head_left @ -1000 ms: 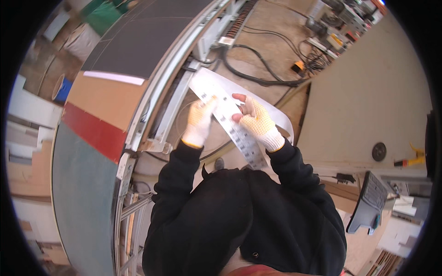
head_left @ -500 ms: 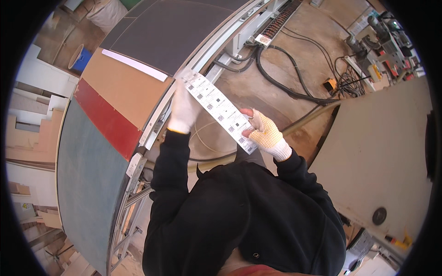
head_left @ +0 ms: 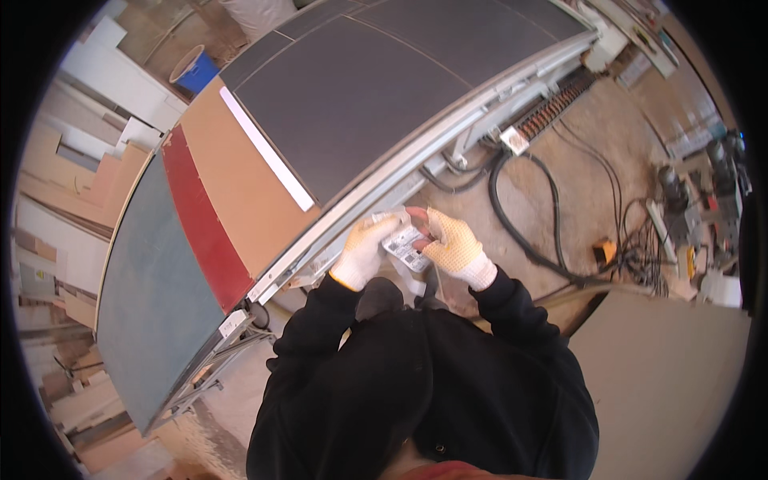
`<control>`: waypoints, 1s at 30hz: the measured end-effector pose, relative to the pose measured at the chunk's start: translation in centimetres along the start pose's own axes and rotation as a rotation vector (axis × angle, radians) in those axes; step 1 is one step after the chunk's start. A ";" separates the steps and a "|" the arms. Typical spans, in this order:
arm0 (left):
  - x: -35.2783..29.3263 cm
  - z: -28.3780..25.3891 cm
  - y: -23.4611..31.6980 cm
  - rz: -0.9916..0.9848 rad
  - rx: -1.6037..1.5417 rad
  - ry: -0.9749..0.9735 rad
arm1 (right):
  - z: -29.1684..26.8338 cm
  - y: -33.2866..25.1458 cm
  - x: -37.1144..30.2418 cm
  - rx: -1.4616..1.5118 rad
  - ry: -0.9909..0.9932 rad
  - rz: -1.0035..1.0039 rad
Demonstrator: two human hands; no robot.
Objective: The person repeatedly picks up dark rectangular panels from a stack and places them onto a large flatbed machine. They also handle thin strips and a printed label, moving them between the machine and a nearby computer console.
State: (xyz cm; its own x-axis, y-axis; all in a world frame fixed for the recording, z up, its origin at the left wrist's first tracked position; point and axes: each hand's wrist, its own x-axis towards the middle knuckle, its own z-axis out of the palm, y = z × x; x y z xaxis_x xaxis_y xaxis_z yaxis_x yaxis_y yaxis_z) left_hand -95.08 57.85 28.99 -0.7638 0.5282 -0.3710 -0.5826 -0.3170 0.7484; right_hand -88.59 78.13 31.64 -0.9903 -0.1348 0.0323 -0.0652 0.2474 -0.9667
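Note:
A strip of white printed labels (head_left: pixel 406 248) is between my two gloved hands, over the gap beside the long table. My left hand (head_left: pixel 362 250), in a whitish-yellow work glove, is closed on the strip's left side. My right hand (head_left: pixel 458 248), in a dotted glove with thumb and finger tips bare, pinches its right side. Part of the strip hangs below the hands toward my legs. A long narrow white strip (head_left: pixel 268 150) lies on the brown board (head_left: pixel 228 172) at the table's far left.
On the table are a dark panel (head_left: pixel 376 88), a red band (head_left: pixel 200 216) and a blue-green surface (head_left: pixel 144 280). Black cables (head_left: pixel 512 228) loop over the floor at right, by a cable chain (head_left: pixel 560 104). A grey-beige surface (head_left: pixel 656 384) stands to the right.
The long label strip was stretched out between my hands; now the hands are close together and it is gathered or hanging. My left hand moved right. The view has turned.

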 end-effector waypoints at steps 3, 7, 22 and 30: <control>1.4 0.2 2.6 -0.158 0.065 0.016 | -1.6 -1.0 4.0 -0.169 -0.052 -0.036; 5.6 0.1 6.0 0.138 0.126 0.192 | -2.6 -1.1 10.2 -0.263 -0.047 -0.141; 22.5 -4.7 21.7 0.552 0.551 0.293 | -5.8 -1.6 30.9 0.079 -0.009 -0.053; 37.9 -15.1 18.8 0.502 0.317 0.984 | -8.9 7.5 48.3 0.214 0.490 -0.096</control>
State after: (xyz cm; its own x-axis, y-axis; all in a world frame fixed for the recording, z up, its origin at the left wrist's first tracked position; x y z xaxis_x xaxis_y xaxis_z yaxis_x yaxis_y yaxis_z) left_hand -139.15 60.06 20.69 -0.8575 -0.4904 -0.1559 -0.1613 -0.0316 0.9864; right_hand -137.96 82.05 28.22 -0.9254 0.3287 0.1885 -0.1829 0.0481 -0.9820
